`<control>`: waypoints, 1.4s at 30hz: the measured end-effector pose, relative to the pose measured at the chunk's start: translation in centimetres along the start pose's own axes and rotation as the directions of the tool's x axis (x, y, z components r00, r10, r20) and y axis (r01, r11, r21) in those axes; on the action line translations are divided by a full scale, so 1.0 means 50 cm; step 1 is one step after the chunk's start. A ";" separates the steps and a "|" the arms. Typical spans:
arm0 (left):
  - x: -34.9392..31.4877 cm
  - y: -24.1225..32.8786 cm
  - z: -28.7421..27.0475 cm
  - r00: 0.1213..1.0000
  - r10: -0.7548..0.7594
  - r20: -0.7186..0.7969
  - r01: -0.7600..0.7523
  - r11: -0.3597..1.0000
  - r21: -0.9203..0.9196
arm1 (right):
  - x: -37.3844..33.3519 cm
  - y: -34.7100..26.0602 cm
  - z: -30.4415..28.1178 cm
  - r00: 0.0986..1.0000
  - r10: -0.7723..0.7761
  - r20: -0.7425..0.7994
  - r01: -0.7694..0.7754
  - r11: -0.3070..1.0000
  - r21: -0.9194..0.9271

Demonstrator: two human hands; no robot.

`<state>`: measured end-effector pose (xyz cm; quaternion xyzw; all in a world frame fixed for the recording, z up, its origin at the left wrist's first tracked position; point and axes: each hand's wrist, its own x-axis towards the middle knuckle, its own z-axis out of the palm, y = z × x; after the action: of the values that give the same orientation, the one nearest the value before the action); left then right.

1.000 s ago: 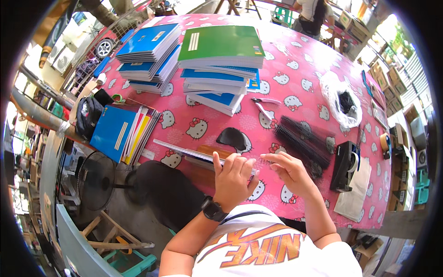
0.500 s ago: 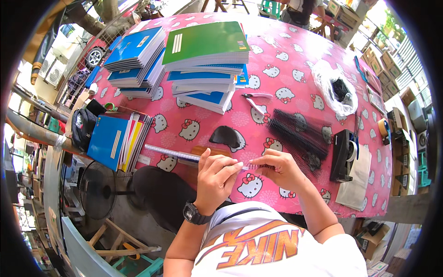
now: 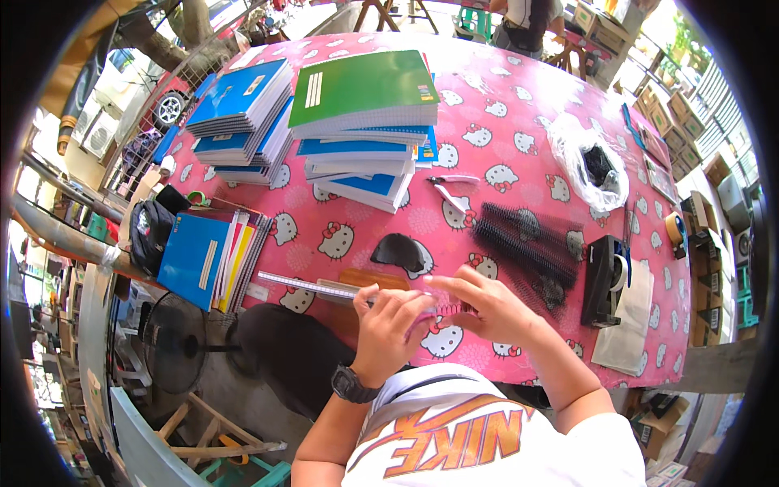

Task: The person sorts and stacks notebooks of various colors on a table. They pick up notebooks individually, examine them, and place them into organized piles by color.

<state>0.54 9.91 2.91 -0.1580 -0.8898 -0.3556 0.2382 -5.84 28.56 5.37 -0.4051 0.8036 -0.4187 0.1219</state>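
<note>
My left hand [image 3: 393,325], with a black watch on its wrist, is closed on a thin notebook [image 3: 300,284]. The notebook is seen edge-on, its pale edge running out to the left. Just right of those fingers a thin spiral binding coil [image 3: 451,310] sticks out from the notebook's end. My right hand [image 3: 491,307] has this coil between thumb and fingers, the index finger stretched toward the left hand. How far the coil runs into the notebook is hidden by my left hand. Beneath the notebook lies a brown wooden block [image 3: 375,280].
Stacks of notebooks with a green cover [image 3: 365,89] and blue covers [image 3: 238,89] stand at the back left. More notebooks [image 3: 193,260] stand at the left edge. Pliers [image 3: 450,191], black coils [image 3: 527,243], a dark pad [image 3: 400,254], a tape dispenser [image 3: 600,284] and a plastic bag [image 3: 580,158] lie around.
My right index finger has lifted and stretched out to the left, away from its pinch on the coil. My left hand has tilted slightly and still grips the notebook.
</note>
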 end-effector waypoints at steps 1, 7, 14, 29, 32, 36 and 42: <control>-0.001 -0.002 -0.004 1.000 0.009 -0.005 -0.009 1.000 0.003 | 0.001 0.000 0.003 0.999 -0.052 -0.007 0.051 0.997 -0.054; -0.002 -0.011 -0.017 0.975 0.061 0.214 -0.080 0.994 0.080 | 0.080 0.113 -0.006 0.963 0.140 0.229 -0.160 0.984 0.075; 0.018 -0.011 -0.025 0.971 0.067 0.228 -0.081 0.995 0.054 | 0.245 0.255 0.132 0.950 -0.027 0.312 0.153 0.910 -0.385; 0.029 0.013 -0.023 0.995 0.013 0.100 -0.015 1.000 0.013 | 0.145 0.314 0.141 0.957 -0.186 0.222 0.245 0.928 -0.280; 0.015 -0.017 -0.024 0.984 0.045 0.175 -0.052 0.998 0.041 | 0.126 0.268 0.115 0.954 0.018 0.301 0.112 0.905 -0.411; 0.014 -0.019 -0.026 0.986 0.051 0.159 -0.058 0.997 0.041 | 0.117 0.268 0.138 0.972 -0.005 0.236 0.116 0.882 -0.457; 0.007 -0.029 -0.030 0.976 0.061 0.211 -0.063 0.998 0.006 | 0.092 0.260 0.098 0.975 0.118 0.189 -0.076 0.974 -0.216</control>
<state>0.04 7.86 3.25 -0.2210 -0.9069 -0.3237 0.1547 -13.33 26.45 -7.05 -0.4157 0.8453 -0.2835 0.1797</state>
